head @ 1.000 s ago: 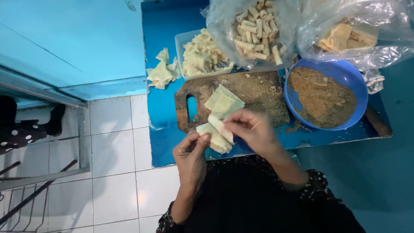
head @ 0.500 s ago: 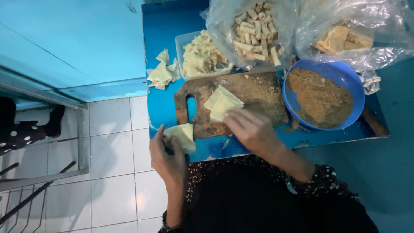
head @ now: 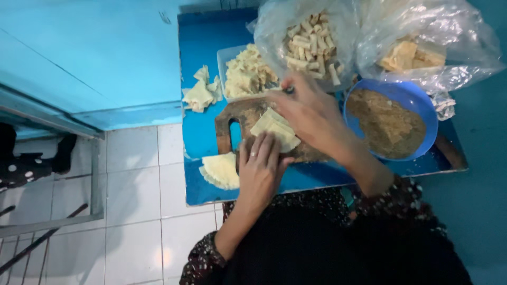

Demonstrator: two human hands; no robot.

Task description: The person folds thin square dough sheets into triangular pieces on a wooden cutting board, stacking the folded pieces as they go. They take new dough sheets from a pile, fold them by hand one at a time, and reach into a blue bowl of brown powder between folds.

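Pressing flat, the left hand (head: 260, 171) was kept on the pale square wrapper (head: 275, 128) atop the brown wooden board (head: 237, 113); the right hand's (head: 311, 113) fingers pinched a small dark utensil (head: 288, 90), best guided steadily.

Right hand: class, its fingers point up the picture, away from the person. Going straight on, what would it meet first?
Probably the clear plastic bag of rolled pieces, right past the fingers of the right hand. The white tray of wrappers lies just beside that line; depth is hard to judge.

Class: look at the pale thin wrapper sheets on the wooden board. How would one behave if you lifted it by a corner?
The pale thin wrapper sheets look very thin, so one would probably flop and drape. It is likely light and may tear easily. The left hand lies flat on them, which suggests they could shift or curl.
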